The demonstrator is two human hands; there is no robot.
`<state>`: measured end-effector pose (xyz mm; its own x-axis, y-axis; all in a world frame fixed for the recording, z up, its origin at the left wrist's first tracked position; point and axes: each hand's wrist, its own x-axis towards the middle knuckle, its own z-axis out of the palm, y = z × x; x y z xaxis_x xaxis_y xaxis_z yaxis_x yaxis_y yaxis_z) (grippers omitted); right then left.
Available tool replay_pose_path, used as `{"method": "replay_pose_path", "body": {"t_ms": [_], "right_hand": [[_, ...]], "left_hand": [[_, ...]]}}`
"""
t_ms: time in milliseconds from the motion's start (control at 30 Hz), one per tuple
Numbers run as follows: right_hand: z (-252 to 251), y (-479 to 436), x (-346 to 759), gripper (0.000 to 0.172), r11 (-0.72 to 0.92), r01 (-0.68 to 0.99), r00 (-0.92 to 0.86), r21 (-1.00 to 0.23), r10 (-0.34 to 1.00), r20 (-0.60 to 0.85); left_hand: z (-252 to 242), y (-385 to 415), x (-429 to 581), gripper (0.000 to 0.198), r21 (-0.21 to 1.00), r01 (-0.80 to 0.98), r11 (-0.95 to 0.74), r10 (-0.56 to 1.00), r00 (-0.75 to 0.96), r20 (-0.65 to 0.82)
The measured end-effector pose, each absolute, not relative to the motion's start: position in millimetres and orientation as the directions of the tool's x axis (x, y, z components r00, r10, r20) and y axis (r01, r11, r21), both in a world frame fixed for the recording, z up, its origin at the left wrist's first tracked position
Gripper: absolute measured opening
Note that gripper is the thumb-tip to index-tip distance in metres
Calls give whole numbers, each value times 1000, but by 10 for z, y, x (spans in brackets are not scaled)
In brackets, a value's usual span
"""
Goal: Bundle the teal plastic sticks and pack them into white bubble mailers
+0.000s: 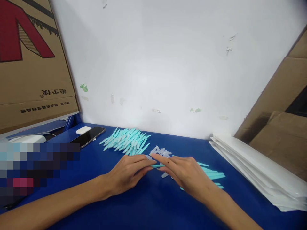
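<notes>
My left hand point(129, 171) and my right hand point(183, 172) meet over the middle of the blue table, fingers closed from both sides on a slim teal plastic stick point(157, 166). A short length of it shows between the fingertips; the rest is hidden. Just beyond my fingers lie small translucent leaf-shaped pieces point(161, 150), and another sits close to the left fingertips. Behind my left hand a heap of similar teal sticks point(129, 140) is piled, many with paler ends. More teal sticks point(214, 174) lie partly under my right hand.
A dark phone point(88, 136) and a white earphone case point(83, 130) lie at the back left. White sheets or bags point(256, 172) are stacked on the right. Cardboard boxes point(35, 73) flank both sides, and a white wall point(153, 64) rises behind the table.
</notes>
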<state>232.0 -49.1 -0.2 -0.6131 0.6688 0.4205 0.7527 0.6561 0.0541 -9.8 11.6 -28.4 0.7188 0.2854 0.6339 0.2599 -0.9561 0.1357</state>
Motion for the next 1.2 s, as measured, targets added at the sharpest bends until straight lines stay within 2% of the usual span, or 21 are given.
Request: {"method": "replay_pose_path", "body": {"t_ms": [167,333,467,600,767,900,1067,1200], "right_hand": [[66,-436,2359,47,597,798,-566,79,700,435],[164,-301,2701,43,374,920,-374,119,745,552],[177,-188,3045,28,378,922,-377,84,828,414],[131,-139,3196,26,398,917,-389,18,887,249],[61,-127,3178,16,386,923,-383,16,910,159],[53,-135,3092,18,371,928,-368,4,920,136],[43,-169,2975,25,327,935,-344,141,930,130],[53,-189,2956,21,334,918,-372,216,911,175]], "left_hand": [[-213,157,-91,25,20,302,-953,236,700,673],[-37,351,-223,17,-187,560,-807,264,626,733],[84,546,-381,23,-303,716,-629,345,606,717],[71,630,-426,29,-376,756,-535,412,623,665],[11,533,-335,33,-299,753,-586,465,615,637],[-15,374,-231,25,-249,597,-762,395,734,552],[-119,230,-119,30,-266,448,-854,345,869,354],[-181,238,-127,36,-268,418,-868,327,887,325]]}}
